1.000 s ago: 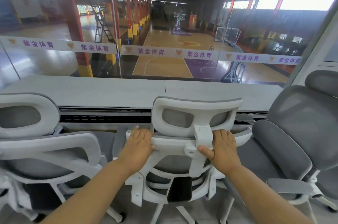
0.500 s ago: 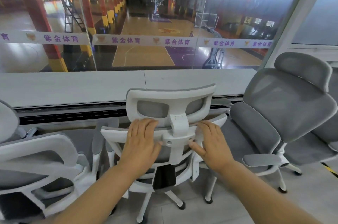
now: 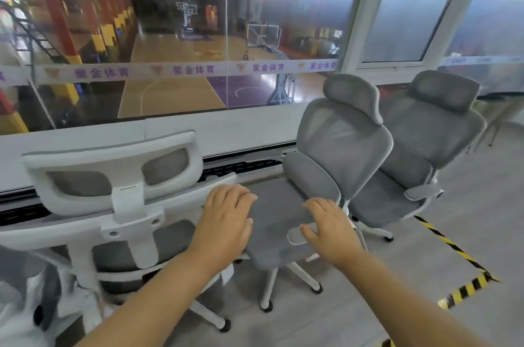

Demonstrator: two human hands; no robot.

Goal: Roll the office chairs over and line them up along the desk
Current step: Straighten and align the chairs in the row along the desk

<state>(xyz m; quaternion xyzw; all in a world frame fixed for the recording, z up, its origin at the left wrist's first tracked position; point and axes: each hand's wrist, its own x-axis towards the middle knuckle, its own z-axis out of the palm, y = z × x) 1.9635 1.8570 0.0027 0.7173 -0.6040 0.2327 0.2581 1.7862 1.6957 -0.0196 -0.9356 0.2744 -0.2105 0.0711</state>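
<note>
The white-framed mesh office chair (image 3: 113, 185) sits tucked at the near edge of the long white table (image 3: 71, 145); step in hand, I judge, is fetching the grey fabric high-back office chair (image 3: 340, 142), standing side-on near the table's right end. My left hand (image 3: 226, 222) and right hand (image 3: 331, 229) are empty, fingers loosely spread over its seat, contact unclear. Next: grip it, swivel, roll alongside.

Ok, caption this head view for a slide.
Left hand and right hand reach open toward nearer grey office chair by desk.
</note>
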